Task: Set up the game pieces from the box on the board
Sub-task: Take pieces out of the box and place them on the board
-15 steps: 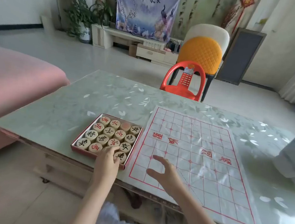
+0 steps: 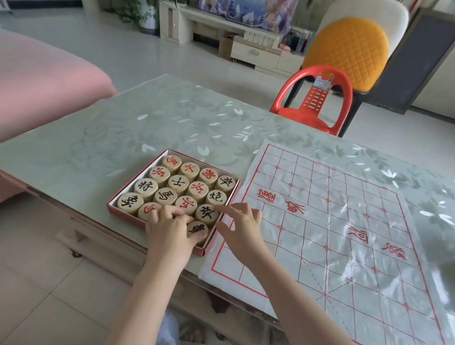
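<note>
Head camera: curled left hand (image 2: 170,229) over pieces (image 2: 178,183) in box (image 2: 123,216); could not tell whether pinching. Spread right hand (image 2: 240,228), forefinger touching black-lettered piece (image 2: 205,215).

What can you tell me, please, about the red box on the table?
The red box is a shallow square cardboard tray with pale inner walls, flat near the table's front edge, left of the board. It holds wooden xiangqi discs in four rows, red or black characters up. The left hand's fingers curl over a near-row disc; the right hand's forefinger reaches over its right wall.
</note>
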The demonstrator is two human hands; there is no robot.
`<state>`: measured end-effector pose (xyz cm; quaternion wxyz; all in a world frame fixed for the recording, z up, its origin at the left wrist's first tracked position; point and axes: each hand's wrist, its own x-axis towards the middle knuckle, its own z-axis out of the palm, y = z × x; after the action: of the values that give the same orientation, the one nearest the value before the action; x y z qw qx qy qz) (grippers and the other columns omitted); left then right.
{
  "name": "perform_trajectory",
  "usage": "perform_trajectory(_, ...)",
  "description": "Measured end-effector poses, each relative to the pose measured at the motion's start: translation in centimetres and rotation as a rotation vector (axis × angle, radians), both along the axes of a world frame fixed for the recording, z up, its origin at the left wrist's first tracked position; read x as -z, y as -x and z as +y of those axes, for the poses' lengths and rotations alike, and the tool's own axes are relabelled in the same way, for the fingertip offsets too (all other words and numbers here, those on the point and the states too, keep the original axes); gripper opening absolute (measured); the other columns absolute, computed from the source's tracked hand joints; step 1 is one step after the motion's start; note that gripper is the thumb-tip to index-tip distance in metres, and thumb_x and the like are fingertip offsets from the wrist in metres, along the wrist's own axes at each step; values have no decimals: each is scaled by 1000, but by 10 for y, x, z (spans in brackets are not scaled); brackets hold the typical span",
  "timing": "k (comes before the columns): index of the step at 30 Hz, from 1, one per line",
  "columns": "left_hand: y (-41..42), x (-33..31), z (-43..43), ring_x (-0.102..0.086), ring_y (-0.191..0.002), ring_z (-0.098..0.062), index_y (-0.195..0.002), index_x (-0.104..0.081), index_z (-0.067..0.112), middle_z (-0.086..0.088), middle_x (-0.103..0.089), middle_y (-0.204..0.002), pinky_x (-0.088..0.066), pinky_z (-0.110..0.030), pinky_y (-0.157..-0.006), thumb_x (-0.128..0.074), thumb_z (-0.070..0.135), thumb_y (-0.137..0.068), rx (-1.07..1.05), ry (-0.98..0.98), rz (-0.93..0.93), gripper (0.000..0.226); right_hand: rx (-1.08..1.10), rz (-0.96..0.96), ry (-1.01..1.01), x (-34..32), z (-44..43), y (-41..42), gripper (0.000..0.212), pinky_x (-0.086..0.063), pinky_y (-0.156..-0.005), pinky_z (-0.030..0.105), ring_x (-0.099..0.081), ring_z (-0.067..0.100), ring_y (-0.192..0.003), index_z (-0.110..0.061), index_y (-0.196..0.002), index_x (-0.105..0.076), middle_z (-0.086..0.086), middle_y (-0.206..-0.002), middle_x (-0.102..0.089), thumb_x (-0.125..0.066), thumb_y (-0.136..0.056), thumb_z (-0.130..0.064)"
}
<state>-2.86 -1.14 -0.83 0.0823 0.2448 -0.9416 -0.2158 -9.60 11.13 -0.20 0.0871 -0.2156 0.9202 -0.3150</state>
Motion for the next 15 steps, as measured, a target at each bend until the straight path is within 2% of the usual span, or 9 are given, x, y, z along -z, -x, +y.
perform_trajectory(4, 1, 3, -2, -33, -115, -27, -108, -63, 23, -2, -49, -121, -29, -32, -91, -69, 42, -76, -41, -79, 56, 38, -25, 109, -142, 2, -8, 6, 38, -21, -105, 35, -23, 26, -119, -41, -129, -48, 2, -132, -31, -45, -93, -29)
perform_trajectory(8, 2, 0, -2, -47, -96, -21, -94, -58, 13, -2, -60, -96, -27, -23, -72, -74, 21, -74, -115, -295, 404, 27, -89, 140, -218, 0, -14, 14, 45, -22, -103, 35, -24, 26, -116, -39, -132, -45, 2, -131, -31, -51, -88, -32)
perform_trajectory(10, 0, -3, -4, -56, -90, -21, -97, -54, 14, 0, -62, -93, -36, -24, -70, -71, 17, -77, -173, -455, 542, 27, -99, 148, -237, 1, -16, 16, 50, -22, -103, 35, -24, 26, -116, -37, -133, -44, 2, -131, -31, -55, -85, -34)
perform_trajectory(12, -1, -3, -9, -61, -91, -23, -104, -52, 19, -4, -63, -99, -46, -28, -72, -68, 18, -80, -228, -590, 620, 29, -97, 147, -245, 2, -19, 18, 54, -23, -103, 35, -24, 26, -116, -36, -134, -43, 3, -131, -31, -58, -82, -37)
perform_trajectory(15, 0, -3, -10, -66, -88, -22, -106, -53, 21, -11, -60, -105, -57, -24, -63, -64, 14, -84, -241, -884, 685, 26, -71, 144, -228, 6, -22, 20, 55, -23, -103, 35, -24, 26, -115, -35, -132, -46, 4, -129, -32, -62, -80, -40)
